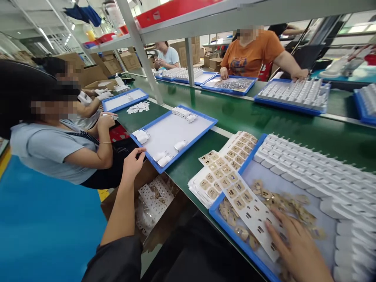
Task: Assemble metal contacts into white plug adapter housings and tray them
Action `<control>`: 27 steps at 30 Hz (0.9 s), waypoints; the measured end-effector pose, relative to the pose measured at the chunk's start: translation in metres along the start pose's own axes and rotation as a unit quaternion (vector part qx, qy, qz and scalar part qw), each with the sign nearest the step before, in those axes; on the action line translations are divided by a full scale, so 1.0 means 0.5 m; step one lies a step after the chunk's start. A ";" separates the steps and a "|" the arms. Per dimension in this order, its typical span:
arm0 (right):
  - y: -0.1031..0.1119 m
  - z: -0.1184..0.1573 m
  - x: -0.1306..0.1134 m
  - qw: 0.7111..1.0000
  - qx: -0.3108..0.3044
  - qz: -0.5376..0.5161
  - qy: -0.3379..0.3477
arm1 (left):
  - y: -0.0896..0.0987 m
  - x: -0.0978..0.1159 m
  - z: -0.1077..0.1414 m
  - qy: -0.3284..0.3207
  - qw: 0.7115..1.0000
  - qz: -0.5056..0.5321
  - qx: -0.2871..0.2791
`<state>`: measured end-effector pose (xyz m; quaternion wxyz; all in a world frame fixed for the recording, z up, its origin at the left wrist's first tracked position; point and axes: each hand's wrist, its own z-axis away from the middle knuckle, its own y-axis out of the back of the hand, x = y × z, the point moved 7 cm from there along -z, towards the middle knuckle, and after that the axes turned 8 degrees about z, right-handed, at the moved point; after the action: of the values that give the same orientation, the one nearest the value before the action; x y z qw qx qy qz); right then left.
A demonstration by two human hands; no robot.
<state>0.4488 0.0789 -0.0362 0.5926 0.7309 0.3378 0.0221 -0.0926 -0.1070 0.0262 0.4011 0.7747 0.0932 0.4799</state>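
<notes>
My left hand (133, 164) reaches to the near left edge of a blue-rimmed tray (183, 135). Its thumb and forefinger are apart, with the fingertips at the rim; a firm grip does not show. White plug adapters (163, 158) lie in small groups on that tray. Over a partly peeled sticker sheet (249, 211) my right hand (293, 239) rests with fingers stretched out. That sheet slants across the rim of a nearer blue tray (226, 227). Rows of white adapters (311, 168) fill its far and right sides, and loose tan stickers (282, 199) lie beside the sheet.
A stack of sticker sheets (205, 186) stands between the trays. Below the bench edge is a cardboard box (117, 205) with used backing sheets. A co-worker (64, 145) sits at left, another (249, 53) across the green bench. A shelf post (143, 55) rises behind.
</notes>
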 end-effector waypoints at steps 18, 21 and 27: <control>0.011 0.010 -0.003 0.999 -0.029 -0.009 -0.032 | -0.082 0.006 -0.012 0.006 0.991 -0.033 -0.127; 0.045 0.005 -0.027 0.997 -0.019 -0.045 -0.061 | -0.076 0.022 -0.003 -0.007 0.992 -0.056 -0.111; 0.098 -0.001 -0.065 0.989 0.005 -0.121 -0.085 | -0.166 0.245 0.102 -0.138 0.969 0.080 -0.186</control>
<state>0.4466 0.0592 0.0190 0.6140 0.6868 0.3722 -0.1135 0.0328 -0.0143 0.0378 0.5075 0.7502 -0.1167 0.4075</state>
